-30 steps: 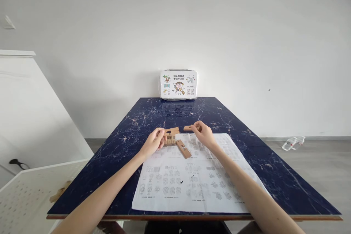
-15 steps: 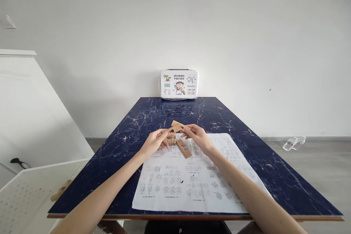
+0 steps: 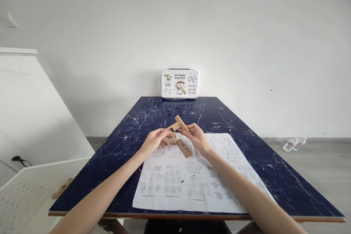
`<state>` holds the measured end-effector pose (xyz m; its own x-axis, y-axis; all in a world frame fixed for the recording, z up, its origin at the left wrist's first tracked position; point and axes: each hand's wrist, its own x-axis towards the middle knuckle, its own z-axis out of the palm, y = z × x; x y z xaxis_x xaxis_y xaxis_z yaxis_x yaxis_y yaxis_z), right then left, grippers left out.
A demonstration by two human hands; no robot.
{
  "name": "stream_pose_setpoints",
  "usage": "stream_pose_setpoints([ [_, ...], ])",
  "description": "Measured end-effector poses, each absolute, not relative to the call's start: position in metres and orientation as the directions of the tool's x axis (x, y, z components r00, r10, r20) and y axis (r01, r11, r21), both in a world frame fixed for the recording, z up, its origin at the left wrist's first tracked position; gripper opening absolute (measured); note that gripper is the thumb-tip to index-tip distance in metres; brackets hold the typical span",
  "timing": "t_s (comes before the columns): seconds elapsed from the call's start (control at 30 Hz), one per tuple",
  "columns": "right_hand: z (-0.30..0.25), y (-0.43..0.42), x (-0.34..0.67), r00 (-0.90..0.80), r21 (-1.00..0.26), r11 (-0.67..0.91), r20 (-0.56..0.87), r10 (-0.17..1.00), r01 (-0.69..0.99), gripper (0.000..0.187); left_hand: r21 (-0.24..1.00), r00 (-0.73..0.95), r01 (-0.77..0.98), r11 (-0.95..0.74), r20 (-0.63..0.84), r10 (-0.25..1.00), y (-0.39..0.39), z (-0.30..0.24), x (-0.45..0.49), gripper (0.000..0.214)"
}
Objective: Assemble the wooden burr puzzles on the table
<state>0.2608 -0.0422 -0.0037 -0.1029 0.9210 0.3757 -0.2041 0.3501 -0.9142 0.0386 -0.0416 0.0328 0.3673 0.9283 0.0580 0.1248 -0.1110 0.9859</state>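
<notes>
Nearest, on the dark marbled counter [image 3: 274, 168]: a printed sheet [image 3: 192, 186] of diagrams, flat, with its near edge by the counter's front rim. Farther up the sheet, a loose notched bar [image 3: 184, 148] flat on the paper, and just beside it a small cluster of wooden blocks [image 3: 172, 140]. Above those, lifted off the paper: left hand [image 3: 153, 142], grip closed on a tilted wooden bar [image 3: 172, 127]; right hand [image 3: 196, 139], grip closed on a second bar [image 3: 181, 123]; both bars touching, crossed at the raised ends. At the far edge, against the wall, a white illustrated box [image 3: 179, 83], upright.
</notes>
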Motion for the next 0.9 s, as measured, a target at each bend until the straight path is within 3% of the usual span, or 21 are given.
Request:
stream_pose_setpoints([
  [0.37, -0.0107, -0.0426, 0.2611, -0.053, -0.869, 0.477, 0.474, 0.879, 0.134, 0.029, 0.991, 0.430, 0.105, -0.083, 0.030, 0.903, -0.0396, 0.0311, 0.0362, 0.049],
  [0.67, -0.0061, -0.0485, 0.2587, -0.054, -0.834, 0.493, 0.497, 0.866, 0.248, 0.019, 0.993, 0.442, 0.080, -0.091, 0.047, 0.896, -0.0361, 0.0251, 0.0349, 0.049],
  [0.9, -0.0054, -0.0494, 0.2591, -0.077, -0.830, 0.499, 0.496, 0.865, 0.251, 0.023, 0.991, 0.445, 0.084, -0.102, 0.054, 0.894, -0.0364, 0.0248, 0.0345, 0.049],
])
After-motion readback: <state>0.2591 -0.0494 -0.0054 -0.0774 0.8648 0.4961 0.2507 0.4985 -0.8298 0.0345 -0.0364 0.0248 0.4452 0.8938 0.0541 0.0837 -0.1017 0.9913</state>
